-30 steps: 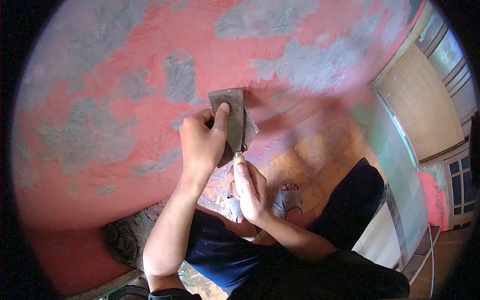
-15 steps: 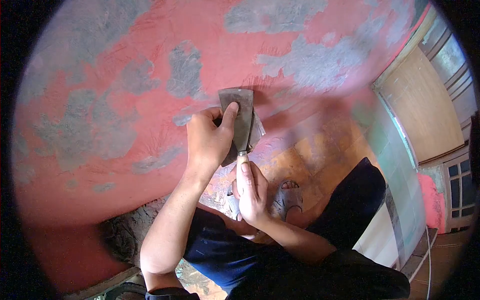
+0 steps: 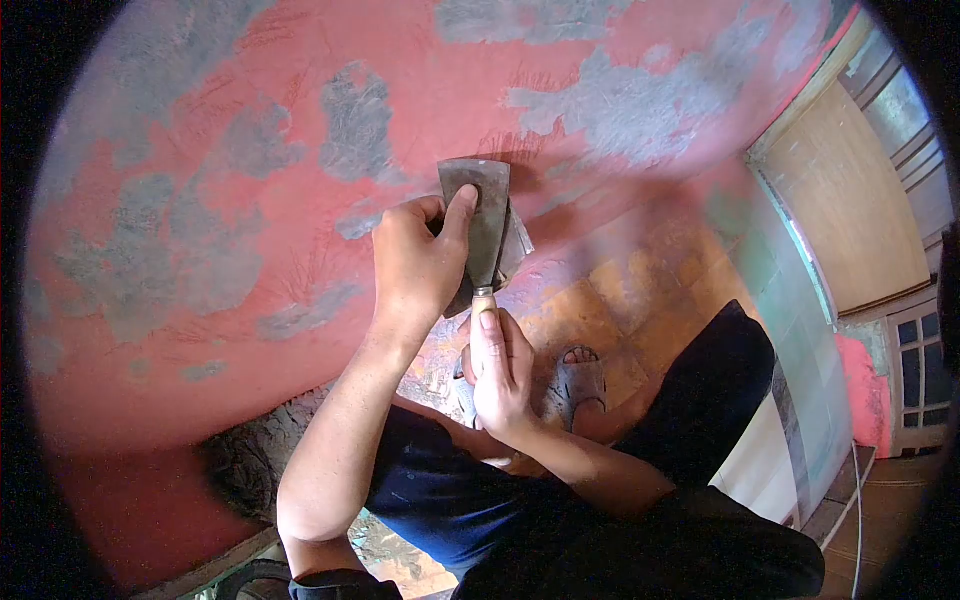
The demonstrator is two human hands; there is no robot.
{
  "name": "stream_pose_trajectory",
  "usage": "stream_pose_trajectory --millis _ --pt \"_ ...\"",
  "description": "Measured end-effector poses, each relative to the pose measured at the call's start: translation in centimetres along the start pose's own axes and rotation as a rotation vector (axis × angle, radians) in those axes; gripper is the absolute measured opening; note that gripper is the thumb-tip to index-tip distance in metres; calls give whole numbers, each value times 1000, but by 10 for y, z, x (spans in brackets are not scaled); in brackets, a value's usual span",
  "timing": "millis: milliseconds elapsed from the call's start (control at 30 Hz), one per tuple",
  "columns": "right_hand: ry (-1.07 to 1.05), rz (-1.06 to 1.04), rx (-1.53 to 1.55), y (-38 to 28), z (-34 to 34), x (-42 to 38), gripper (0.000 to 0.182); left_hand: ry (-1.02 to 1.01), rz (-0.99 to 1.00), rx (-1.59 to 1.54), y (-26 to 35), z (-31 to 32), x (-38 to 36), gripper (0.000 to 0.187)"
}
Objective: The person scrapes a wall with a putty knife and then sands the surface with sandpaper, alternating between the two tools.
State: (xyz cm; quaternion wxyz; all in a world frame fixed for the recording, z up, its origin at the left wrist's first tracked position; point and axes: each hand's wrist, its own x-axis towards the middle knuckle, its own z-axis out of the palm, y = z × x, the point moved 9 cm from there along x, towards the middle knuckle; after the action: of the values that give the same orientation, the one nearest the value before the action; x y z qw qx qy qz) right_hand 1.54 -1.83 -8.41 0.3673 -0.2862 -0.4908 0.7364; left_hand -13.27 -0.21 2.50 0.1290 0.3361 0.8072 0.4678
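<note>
A metal scraper [image 3: 487, 220] with a broad flat blade points up towards the wall, its light handle towards my body. My right hand [image 3: 502, 385] is wrapped round the handle, thumb along it. On the blade lies the thumb of my left hand [image 3: 422, 262], whose fingers curl behind it. Behind the scraper, a dark flat piece [image 3: 518, 240] with a pale edge shows in part; what it is I cannot make out, and my left fingers are partly hidden there.
The pink wall [image 3: 300, 215] with grey bare patches fills the upper left. Below are the stained orange floor [image 3: 600, 320] and my sandalled feet [image 3: 577, 385]. A wooden panel [image 3: 850, 200] and a latticed window or door [image 3: 922, 370] stand at the right.
Both hands and the scraper sit slightly higher in view, and the wall patches have shifted a little up and left. The grip looks the same.
</note>
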Motion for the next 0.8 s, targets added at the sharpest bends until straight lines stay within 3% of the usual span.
stream_pose_trajectory --millis 167,467,633,800 --pt "2 -15 -76 0 -1 0 41 4 21 -18 -2 1 1 42" --pt "20 -50 56 -6 5 2 35 28 46 -57 2 1 -2 42" --pt "9 -69 -117 -17 3 3 42 -11 37 -97 -7 6 2 41" --pt "-21 -29 -59 -11 3 6 42 26 51 -114 1 3 -2 40"
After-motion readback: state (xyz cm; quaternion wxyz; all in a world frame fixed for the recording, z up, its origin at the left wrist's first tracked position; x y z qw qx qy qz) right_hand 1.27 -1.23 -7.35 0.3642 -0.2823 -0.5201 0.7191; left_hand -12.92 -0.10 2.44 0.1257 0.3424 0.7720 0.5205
